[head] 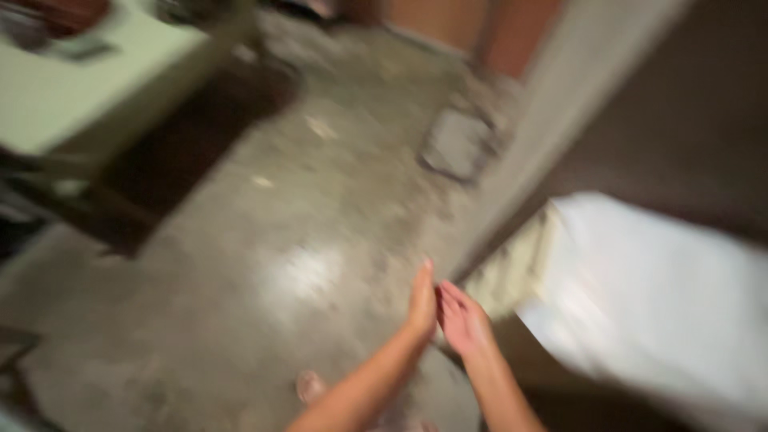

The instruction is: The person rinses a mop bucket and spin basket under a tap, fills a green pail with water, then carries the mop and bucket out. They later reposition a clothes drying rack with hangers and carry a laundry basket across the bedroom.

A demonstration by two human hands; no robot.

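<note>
The view is heavily blurred. My left hand [422, 302] is raised edge-on with its fingers straight and together, holding nothing. My right hand [462, 320] is right beside it, palm turned toward the left hand, fingers loosely spread and empty. The two hands nearly touch above a grey concrete floor [288, 240]. A large white sack or cloth bundle [656, 296] lies just to the right of my right hand. One of my feet [310, 386] shows on the floor below my left forearm.
A pale green table [88, 80] with dark legs stands at the upper left. A grey slab or rubble pile [458, 144] lies near a wall corner [552, 104] at the top middle. A dark wall or door fills the upper right.
</note>
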